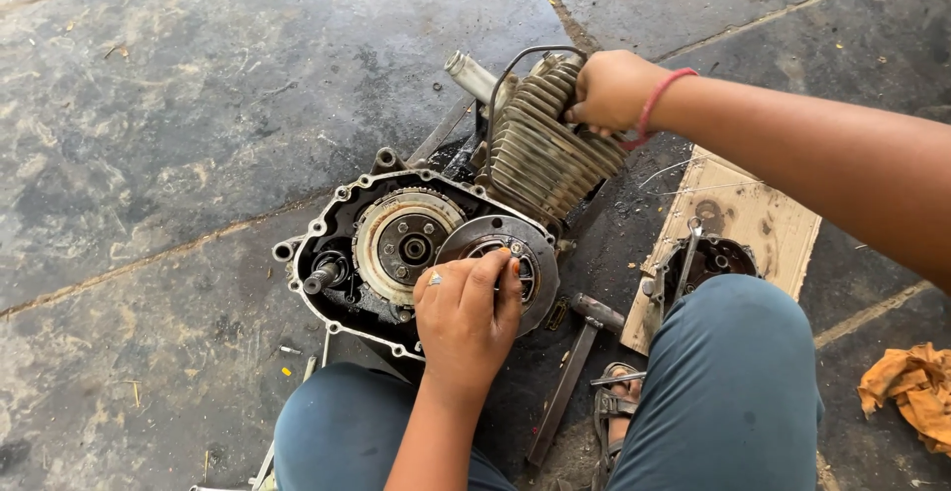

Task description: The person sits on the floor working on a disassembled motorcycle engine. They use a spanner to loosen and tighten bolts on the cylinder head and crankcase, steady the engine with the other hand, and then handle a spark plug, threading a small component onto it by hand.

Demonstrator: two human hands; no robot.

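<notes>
A dirty motorcycle engine (pixel 396 204) lies on the concrete floor with its side cover off. A toothed clutch gear (pixel 391 238) and a round metal disc (pixel 495 238) show inside the open case. My left hand (pixel 466 318), wearing a ring, rests on that disc with its fingers pressed against the hub. My right hand (pixel 609 90), with a red thread at the wrist, grips the top of the finned cylinder (pixel 545 159). My knees in blue trousers (pixel 728 382) frame the engine.
A piece of cardboard (pixel 763 218) lies to the right with the removed engine cover (pixel 708 258) on it. A hammer (pixel 580 352) lies between my legs. An orange rag (pixel 911 387) is at far right. Small bits are scattered on the floor.
</notes>
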